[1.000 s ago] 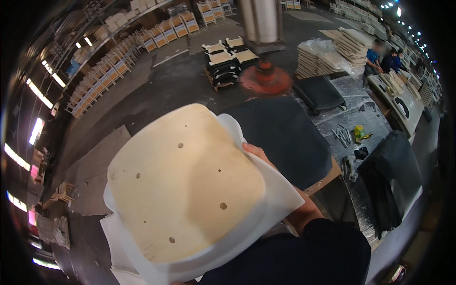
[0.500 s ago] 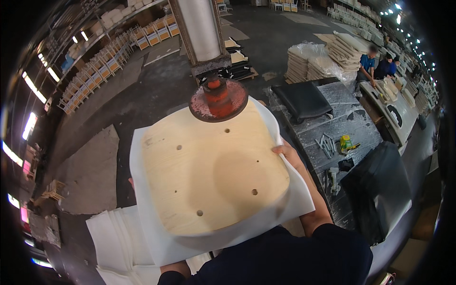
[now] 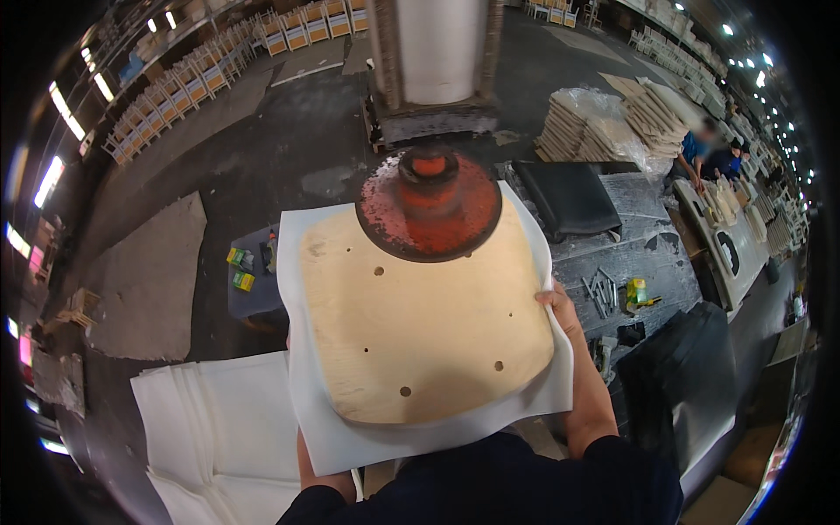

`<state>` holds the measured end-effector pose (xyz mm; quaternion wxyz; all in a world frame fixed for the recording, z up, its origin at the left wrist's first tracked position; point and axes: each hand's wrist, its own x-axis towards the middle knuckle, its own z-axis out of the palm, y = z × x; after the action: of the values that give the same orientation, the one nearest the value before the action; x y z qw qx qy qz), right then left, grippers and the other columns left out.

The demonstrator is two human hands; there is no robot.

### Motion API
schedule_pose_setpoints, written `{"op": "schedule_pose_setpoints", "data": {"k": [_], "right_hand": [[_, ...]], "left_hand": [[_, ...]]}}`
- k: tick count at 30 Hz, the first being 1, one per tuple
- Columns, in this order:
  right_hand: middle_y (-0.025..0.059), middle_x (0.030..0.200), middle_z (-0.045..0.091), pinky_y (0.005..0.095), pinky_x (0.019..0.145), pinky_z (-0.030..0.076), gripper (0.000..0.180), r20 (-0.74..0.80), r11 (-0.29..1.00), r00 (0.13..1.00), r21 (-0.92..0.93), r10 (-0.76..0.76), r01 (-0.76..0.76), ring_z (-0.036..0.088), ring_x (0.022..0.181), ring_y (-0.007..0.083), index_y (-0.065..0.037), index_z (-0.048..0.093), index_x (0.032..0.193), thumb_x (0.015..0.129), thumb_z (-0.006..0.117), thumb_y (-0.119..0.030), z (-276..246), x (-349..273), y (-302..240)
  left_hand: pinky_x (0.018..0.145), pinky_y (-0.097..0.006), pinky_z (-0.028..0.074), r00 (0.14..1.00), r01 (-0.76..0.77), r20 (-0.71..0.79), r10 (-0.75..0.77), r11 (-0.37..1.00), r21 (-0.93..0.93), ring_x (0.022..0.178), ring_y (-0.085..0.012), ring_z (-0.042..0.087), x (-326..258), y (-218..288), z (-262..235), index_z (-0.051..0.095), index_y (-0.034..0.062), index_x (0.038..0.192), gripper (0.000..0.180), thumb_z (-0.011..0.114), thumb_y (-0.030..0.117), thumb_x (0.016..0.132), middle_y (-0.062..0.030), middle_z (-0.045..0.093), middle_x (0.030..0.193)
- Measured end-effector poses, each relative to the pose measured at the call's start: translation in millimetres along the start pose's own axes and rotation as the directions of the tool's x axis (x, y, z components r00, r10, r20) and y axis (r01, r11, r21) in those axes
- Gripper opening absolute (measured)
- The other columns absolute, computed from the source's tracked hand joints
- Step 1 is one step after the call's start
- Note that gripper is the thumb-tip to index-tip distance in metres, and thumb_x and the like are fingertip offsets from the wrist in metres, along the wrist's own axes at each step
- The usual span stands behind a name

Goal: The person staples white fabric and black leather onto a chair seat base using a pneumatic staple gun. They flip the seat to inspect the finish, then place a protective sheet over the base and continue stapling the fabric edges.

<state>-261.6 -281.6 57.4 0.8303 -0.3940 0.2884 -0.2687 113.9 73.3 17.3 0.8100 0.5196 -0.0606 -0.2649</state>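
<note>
A pale plywood seat panel [image 3: 437,324] with rounded corners and several holes lies on a larger white foam sheet [image 3: 420,442], whose edges stick out around it. My right hand [image 3: 561,308] grips the right edge of the two layers, its thumb over the top. My left forearm [image 3: 319,459] runs under the sheet's near left corner; the foam hides that hand's fingers. Over the panel's far edge sits a worn red round press plate [image 3: 429,210], covering part of the wood. Whether it touches the panel I cannot tell.
A metal column [image 3: 433,52] stands behind the plate. White foam sheets [image 3: 219,437] are stacked at lower left. On the right, a plastic-covered table [image 3: 647,258] bears a black cushion [image 3: 564,197], bolts [image 3: 600,291] and black sheets [image 3: 682,376]. Two people work at the far right.
The panel and foam have turned slightly and moved farther under the red plate, which now covers more of the wood. My view has shifted, showing a small stand with green-yellow boxes at left.
</note>
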Motion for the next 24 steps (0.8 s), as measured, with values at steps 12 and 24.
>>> {"op": "schedule_pose_setpoints", "data": {"k": [12,24], "right_hand": [[0.0204,0.144,0.071,0.0445,0.111,0.059,0.082,-0.109,0.986,0.99,-0.126,0.092,-0.106,0.073,0.126,0.0351,-0.003,0.053,0.162,0.081,0.06,-0.001,-7,18,17],[0.0167,0.14,0.074,0.0382,0.107,0.058,0.079,-0.148,0.938,0.986,-0.323,0.081,-0.125,0.073,0.121,0.0302,-0.003,0.055,0.162,0.083,0.059,-0.004,-23,25,17]], "left_hand": [[0.117,-0.036,0.046,0.999,0.034,0.011,-0.034,0.999,-0.023,0.137,-0.0185,0.059,19,-21,-5,0.051,-0.0032,0.161,0.057,0.064,0.028,0.115,-0.0103,0.065,0.152],[0.116,-0.034,0.046,0.997,0.066,0.049,-0.066,0.998,0.008,0.136,-0.0171,0.06,26,-16,-18,0.055,-0.0034,0.159,0.055,0.062,0.031,0.117,-0.0092,0.066,0.15]]}}
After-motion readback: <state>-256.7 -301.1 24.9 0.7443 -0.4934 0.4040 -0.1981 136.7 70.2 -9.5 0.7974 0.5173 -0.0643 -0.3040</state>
